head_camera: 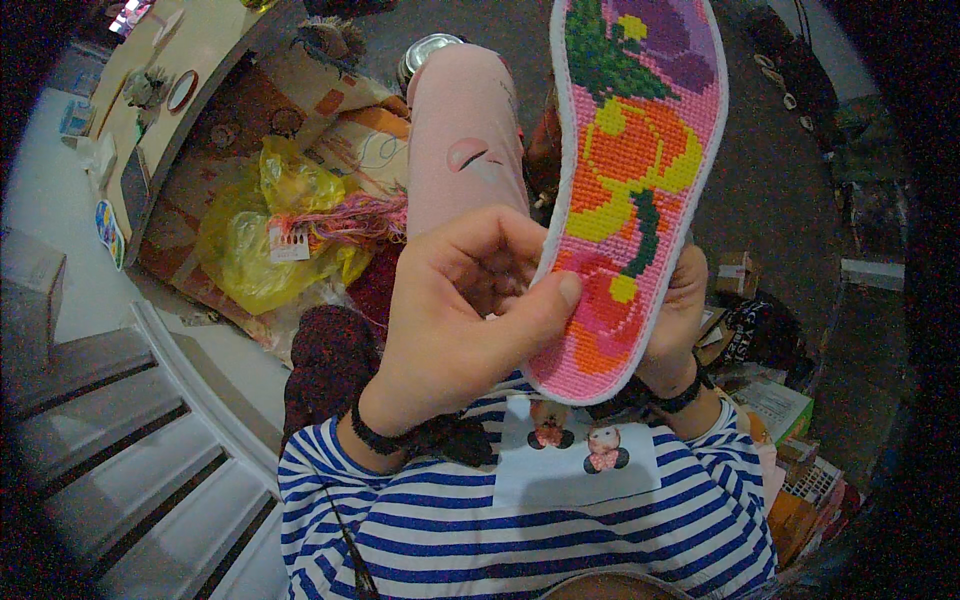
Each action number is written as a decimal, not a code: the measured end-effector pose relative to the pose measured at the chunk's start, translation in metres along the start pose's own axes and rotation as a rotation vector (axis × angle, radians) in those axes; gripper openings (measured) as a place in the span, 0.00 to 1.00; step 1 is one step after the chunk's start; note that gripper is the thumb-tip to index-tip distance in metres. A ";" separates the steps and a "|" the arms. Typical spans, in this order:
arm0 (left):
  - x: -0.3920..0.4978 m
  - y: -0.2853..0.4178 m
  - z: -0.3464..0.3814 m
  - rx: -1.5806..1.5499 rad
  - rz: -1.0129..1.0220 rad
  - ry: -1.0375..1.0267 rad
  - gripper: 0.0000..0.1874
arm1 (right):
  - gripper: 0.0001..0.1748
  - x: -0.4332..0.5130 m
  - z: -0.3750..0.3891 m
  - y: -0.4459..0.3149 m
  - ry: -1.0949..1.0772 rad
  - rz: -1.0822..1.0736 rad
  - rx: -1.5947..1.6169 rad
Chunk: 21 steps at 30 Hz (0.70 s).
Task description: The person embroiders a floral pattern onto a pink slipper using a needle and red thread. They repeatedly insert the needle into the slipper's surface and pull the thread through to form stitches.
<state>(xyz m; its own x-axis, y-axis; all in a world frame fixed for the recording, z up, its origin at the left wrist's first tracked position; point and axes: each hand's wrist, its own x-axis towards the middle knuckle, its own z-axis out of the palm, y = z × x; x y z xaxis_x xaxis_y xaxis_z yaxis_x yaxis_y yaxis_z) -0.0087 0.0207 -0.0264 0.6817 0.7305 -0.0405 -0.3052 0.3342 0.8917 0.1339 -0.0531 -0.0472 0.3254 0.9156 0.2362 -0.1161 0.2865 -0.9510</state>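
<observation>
An embroidered insole (pixel 622 187) is held up in front of my chest, its far end cut off by the top of the picture. Its stitched face shows orange, yellow, green, red and purple shapes on pink, inside a white edge. My left hand (pixel 465 315) grips its near left edge, with the thumb lying on the stitching. On the opposite side my right hand (pixel 679 315) supports the insole from behind; most of those fingers are hidden by it. Below the hands is my blue-and-white striped top (pixel 525 540), and beyond them my leg in pink fabric (pixel 465 135).
On the left, a yellow plastic bag (pixel 247 262) lies beside a bundle of pink embroidery thread (pixel 360 214) with a white tag (pixel 289 241). A wooden table (pixel 217 45) stands behind them. A slatted grey bench or chair (pixel 165 465) is near left; boxes (pixel 772 405) are stacked at right.
</observation>
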 end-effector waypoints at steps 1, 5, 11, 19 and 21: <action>0.000 0.000 -0.001 0.004 -0.008 -0.003 0.07 | 0.25 0.001 -0.001 0.000 -0.020 0.005 0.026; 0.001 0.002 -0.003 -0.042 -0.050 -0.009 0.07 | 0.24 0.001 -0.002 0.001 -0.032 0.061 0.128; -0.001 0.008 -0.005 -0.155 -0.088 -0.029 0.08 | 0.23 0.002 -0.004 0.002 -0.034 0.147 0.167; -0.001 0.009 -0.008 -0.126 -0.095 -0.039 0.08 | 0.24 0.002 -0.010 0.004 -0.079 0.174 0.159; -0.001 0.007 -0.008 -0.111 -0.087 -0.027 0.08 | 0.24 0.002 -0.008 0.005 -0.078 0.140 0.199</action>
<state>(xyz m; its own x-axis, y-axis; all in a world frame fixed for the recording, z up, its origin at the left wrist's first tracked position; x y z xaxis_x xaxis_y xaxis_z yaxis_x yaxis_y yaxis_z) -0.0168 0.0267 -0.0236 0.7258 0.6802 -0.1024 -0.3147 0.4608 0.8298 0.1413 -0.0523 -0.0533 0.2205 0.9671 0.1270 -0.3397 0.1982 -0.9194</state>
